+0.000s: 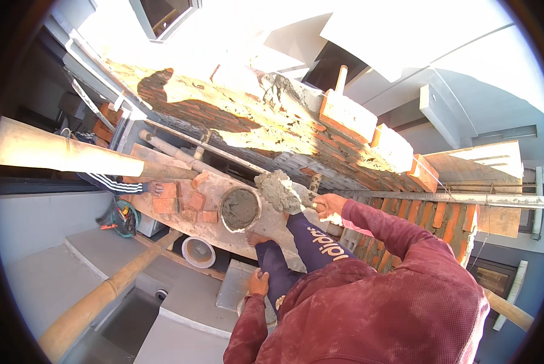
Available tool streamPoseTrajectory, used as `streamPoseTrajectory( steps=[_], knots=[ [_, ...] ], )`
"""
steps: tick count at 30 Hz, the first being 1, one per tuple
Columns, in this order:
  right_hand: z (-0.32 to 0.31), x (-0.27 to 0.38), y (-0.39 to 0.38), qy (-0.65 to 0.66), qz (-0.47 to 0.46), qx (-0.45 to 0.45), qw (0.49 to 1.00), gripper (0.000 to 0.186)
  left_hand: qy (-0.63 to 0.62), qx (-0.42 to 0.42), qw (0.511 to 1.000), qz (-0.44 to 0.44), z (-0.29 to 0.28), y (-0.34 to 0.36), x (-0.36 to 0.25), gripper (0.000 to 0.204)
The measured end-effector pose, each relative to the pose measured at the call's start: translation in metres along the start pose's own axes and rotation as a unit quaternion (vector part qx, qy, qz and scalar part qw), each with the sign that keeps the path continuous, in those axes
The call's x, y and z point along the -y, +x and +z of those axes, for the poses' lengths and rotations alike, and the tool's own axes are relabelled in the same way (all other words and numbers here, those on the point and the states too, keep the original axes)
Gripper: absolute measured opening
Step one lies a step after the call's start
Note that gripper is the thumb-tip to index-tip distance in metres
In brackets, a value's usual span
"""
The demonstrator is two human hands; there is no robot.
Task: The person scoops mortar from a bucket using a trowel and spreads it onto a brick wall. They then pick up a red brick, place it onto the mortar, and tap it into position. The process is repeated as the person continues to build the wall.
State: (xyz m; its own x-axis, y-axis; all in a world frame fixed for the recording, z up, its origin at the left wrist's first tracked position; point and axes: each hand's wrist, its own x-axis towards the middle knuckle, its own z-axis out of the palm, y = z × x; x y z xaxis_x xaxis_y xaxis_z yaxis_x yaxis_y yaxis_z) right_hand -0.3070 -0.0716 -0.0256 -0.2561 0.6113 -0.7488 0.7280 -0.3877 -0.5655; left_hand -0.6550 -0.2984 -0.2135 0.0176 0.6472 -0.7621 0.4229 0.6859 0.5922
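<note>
My right hand [331, 206] is closed around the handle of a trowel [311, 203]. A heap of wet grey mortar [278, 191] covers its blade, held just right of a round bucket [223, 219] with more mortar [240, 207] inside. My left hand [258, 283] is curled closed beside my left leg, and nothing shows in it. Several loose orange bricks [164, 205] lie on the plank platform [181, 167] left of the bucket. Beyond the trowel runs a partly built brick wall [235, 124] with whole bricks [348, 115] along its top.
A co-worker's hand [155, 188], below a striped sleeve, touches the bricks at left. Bamboo poles [111, 291] cross the scaffold. Beneath the platform are a white round container [198, 252] and a lower ledge [193, 306]. A long metal straightedge [496, 200] spans the right side.
</note>
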Motion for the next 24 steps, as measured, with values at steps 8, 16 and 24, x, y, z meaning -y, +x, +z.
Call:
streamPoseTrajectory(
  steps=[8, 16, 24],
  knots=[
    [-0.092, 0.076, 0.000, -0.004, -0.017, -0.130, 0.991, 0.019, 0.127, -0.106, 0.986, 0.033, -0.107, 0.000, 0.013, 0.051],
    [-0.157, 0.128, 0.161, -0.344, -0.145, -0.241, 0.896, 0.030, -0.104, -0.155, 0.982, -0.026, -0.081, -0.046, 0.001, 0.048],
    [-0.130, 0.137, 0.231, -0.281, -0.002, -0.424, 0.861, 0.052, -0.261, -0.162, 0.945, -0.109, -0.034, -0.090, 0.076, 0.051]
  ],
)
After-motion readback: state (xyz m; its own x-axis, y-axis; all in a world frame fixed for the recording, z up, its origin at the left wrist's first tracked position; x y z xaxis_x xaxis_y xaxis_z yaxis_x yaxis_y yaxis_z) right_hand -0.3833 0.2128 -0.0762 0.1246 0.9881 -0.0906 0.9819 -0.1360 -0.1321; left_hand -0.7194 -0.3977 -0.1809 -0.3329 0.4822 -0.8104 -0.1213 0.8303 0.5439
